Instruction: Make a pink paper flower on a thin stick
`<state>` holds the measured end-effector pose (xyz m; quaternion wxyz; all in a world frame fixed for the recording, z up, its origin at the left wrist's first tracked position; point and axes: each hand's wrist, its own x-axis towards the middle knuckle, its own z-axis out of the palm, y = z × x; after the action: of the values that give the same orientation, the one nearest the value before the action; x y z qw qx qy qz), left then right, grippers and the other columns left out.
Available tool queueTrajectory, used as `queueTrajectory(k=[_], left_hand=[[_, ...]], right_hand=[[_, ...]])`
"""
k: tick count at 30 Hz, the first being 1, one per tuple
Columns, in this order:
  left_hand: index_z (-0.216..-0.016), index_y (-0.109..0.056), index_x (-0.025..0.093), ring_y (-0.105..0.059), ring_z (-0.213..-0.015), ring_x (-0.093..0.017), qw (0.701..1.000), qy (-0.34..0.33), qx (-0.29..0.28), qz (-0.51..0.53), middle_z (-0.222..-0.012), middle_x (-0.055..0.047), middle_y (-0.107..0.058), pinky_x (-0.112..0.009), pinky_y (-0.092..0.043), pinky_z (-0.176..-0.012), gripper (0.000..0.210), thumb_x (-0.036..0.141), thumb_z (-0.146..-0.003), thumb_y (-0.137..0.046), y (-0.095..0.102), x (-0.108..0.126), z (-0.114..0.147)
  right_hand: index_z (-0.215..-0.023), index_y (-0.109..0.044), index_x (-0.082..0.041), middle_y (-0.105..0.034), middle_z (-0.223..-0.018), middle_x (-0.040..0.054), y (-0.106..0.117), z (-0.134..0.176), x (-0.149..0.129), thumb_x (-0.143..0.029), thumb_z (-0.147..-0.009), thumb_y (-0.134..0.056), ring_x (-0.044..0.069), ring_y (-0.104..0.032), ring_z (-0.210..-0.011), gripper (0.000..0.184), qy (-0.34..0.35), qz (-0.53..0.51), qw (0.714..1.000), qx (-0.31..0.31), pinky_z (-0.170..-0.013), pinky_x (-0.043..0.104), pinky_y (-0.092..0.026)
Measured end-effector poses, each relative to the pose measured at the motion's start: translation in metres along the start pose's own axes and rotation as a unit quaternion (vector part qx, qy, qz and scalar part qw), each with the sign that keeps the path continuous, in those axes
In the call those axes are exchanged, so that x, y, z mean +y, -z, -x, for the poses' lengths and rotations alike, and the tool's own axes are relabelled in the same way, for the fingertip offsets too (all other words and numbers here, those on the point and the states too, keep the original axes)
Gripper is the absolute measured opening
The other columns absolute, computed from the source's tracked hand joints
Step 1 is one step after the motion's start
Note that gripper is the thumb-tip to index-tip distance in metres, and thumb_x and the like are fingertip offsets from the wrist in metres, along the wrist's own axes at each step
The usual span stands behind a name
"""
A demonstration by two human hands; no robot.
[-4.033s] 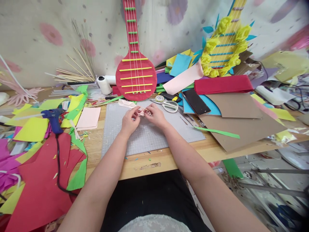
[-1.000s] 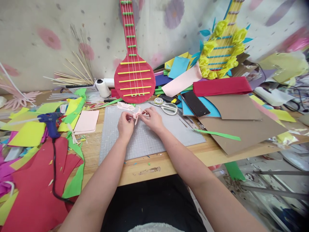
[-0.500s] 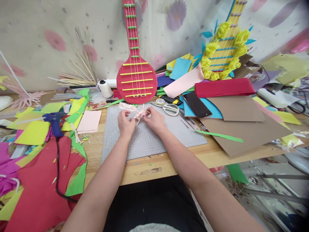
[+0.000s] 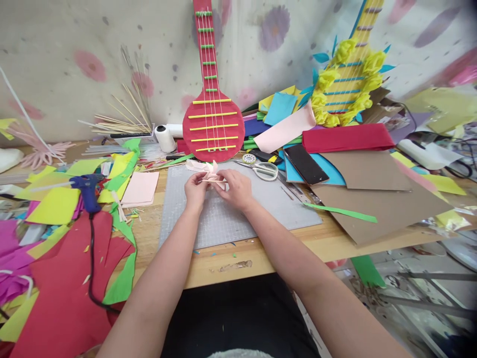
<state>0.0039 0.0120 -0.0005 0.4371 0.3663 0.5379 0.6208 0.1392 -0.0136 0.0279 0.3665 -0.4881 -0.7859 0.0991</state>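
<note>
A pale pink folded paper piece (image 4: pixel 211 174) is held between my two hands, just above the grey cutting mat (image 4: pixel 238 223). My left hand (image 4: pixel 195 190) pinches its left side with thumb and fingertips. From the other side, my right hand (image 4: pixel 237 189) closes on the same paper. A thin stick (image 4: pixel 213 181) lies level across the front of the paper, its ends reaching my fingers. More pale pink paper pieces (image 4: pixel 194 165) show on the mat behind my left hand. My fingers partly cover the folds.
White-handled scissors (image 4: pixel 266 171) and a phone (image 4: pixel 306 164) lie to the right. On the left are a stack of pink paper (image 4: pixel 140 189) and a blue glue gun (image 4: pixel 87 191) with a cord. A red paper lute (image 4: pixel 213 124) leans at the back.
My hands have drawn closer together around the pink paper. The paper has turned, and the stick now runs level across it. The camera view has shifted slightly.
</note>
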Motion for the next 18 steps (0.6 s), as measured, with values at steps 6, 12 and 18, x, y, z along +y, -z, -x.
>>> queueTrajectory(k=[6, 12, 18], left_hand=[[-0.080, -0.057, 0.017, -0.061, -0.073, -0.010, 0.998, -0.046, -0.034, 0.033, -0.081, -0.001, -0.064, -0.026, -0.050, -0.071, 0.025, 0.010, -0.057, -0.060, 0.003, 0.003, -0.001], [-0.079, -0.057, 0.019, -0.062, -0.074, -0.011, 0.983, -0.105, -0.142, -0.049, -0.081, 0.000, -0.064, -0.030, -0.051, -0.075, 0.017, 0.011, -0.063, -0.056, -0.004, 0.001, 0.009], [-0.079, -0.059, 0.019, -0.062, -0.072, -0.011, 0.977, -0.127, -0.150, -0.078, -0.081, -0.001, -0.065, -0.028, -0.051, -0.072, 0.017, 0.009, -0.066, -0.054, -0.005, 0.000, 0.014]], right_hand=[[-0.096, -0.050, -0.020, -0.061, -0.087, 0.0019, 0.002, -0.012, 0.023, -0.045, -0.080, -0.046, 0.010, -0.052, -0.065, 0.029, -0.227, -0.219, 0.945, 0.088, -0.061, 0.024, -0.038], [-0.083, -0.051, -0.019, -0.058, -0.069, -0.0026, 0.004, -0.020, 0.031, -0.041, -0.070, -0.060, 0.003, -0.030, -0.041, 0.027, -0.295, -0.454, 0.838, -0.072, -0.040, 0.019, -0.021], [-0.075, -0.052, -0.019, -0.046, -0.056, -0.0065, 0.007, -0.020, 0.024, -0.030, -0.066, -0.062, 0.003, -0.030, -0.040, 0.018, -0.316, -0.465, 0.822, -0.086, -0.039, 0.018, -0.014]])
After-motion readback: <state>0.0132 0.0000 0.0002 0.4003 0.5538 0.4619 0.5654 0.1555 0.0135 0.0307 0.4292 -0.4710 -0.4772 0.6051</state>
